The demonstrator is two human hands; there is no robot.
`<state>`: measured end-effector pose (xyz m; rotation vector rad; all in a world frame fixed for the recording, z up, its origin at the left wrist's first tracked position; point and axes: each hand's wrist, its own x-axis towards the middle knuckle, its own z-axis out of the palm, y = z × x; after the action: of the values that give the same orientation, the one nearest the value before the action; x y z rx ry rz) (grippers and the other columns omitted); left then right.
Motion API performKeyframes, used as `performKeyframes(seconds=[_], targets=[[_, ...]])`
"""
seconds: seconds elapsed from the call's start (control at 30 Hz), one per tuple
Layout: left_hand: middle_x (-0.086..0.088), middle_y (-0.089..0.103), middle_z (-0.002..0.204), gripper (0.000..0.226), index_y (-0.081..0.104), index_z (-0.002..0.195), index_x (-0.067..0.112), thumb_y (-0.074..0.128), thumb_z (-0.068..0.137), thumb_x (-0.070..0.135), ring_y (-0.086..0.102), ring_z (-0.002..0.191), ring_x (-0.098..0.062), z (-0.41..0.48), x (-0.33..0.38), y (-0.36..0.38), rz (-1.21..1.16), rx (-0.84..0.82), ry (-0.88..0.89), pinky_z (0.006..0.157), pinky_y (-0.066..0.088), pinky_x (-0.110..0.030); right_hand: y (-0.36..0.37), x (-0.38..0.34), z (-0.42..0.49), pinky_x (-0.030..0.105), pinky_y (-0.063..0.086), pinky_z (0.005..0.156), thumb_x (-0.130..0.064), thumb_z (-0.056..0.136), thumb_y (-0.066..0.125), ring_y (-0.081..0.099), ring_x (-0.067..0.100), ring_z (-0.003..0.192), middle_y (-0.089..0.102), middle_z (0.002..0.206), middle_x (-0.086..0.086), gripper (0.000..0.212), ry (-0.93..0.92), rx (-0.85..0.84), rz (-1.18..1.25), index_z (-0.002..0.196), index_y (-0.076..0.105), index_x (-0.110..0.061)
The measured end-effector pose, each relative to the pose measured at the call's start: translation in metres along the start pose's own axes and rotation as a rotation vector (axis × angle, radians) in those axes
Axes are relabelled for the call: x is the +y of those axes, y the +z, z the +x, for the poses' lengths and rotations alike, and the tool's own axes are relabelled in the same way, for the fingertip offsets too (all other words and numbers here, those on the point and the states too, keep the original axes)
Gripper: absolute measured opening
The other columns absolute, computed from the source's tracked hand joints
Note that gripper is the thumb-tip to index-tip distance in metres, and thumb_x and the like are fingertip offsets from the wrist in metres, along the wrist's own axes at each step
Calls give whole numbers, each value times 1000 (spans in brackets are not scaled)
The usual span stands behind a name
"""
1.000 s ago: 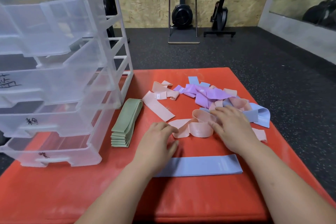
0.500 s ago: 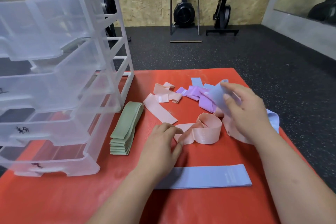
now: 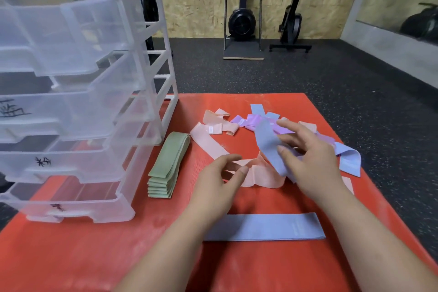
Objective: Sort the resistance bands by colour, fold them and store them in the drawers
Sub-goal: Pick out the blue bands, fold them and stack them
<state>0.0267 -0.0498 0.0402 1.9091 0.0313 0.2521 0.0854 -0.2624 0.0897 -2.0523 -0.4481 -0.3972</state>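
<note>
One blue band laid flat: a blue band [image 3: 264,226] lies straight on the red mat [image 3: 94,256] nearest me, the start of my blue pile as I judge it.
Left hand: my left hand [image 3: 220,181] hovers loosely open over a looped pink band [image 3: 263,176], fingers curled, gripping nothing that I can see.
Right hand: my right hand [image 3: 310,159] pinches a second blue band [image 3: 269,147], lifted clear of the heap.
Step in hand: sorting, I'd say; blue is being pulled out of the mix.
Next move: smooth this band flat and lay it on the first, edges matched.
Done so far: green bands [image 3: 169,165] sit folded in a stack beside the drawer unit [image 3: 78,102].
Unsorted heap: pink, purple and blue bands [image 3: 251,122] lie tangled beyond my hands.
Writing: dark handwritten marks on three drawer fronts [image 3: 42,161], not legible; small pale tags on bands, unreadable.
</note>
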Motion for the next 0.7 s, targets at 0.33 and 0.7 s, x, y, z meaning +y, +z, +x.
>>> performKeyframes(seconds=[0.33, 0.7], targets=[[-15, 76, 118, 24, 68, 129, 13, 65, 106, 19, 75, 110, -29, 5, 5, -1, -551, -20, -209, 99, 61, -53, 30, 1, -26, 26, 52, 89, -14, 89, 78, 65, 10, 111, 69, 112, -15, 45, -160, -313, -61, 123, 70, -42], [-23, 74, 115, 25, 66, 119, 3, 47, 104, -1, 71, 101, -31, 6, 5, -9, -437, -75, -189, 92, 59, -44, 28, 3, -20, 14, 38, 104, -29, 93, 76, 51, -4, 126, 60, 131, -28, 51, -109, -268, -108, 140, 59, -43]])
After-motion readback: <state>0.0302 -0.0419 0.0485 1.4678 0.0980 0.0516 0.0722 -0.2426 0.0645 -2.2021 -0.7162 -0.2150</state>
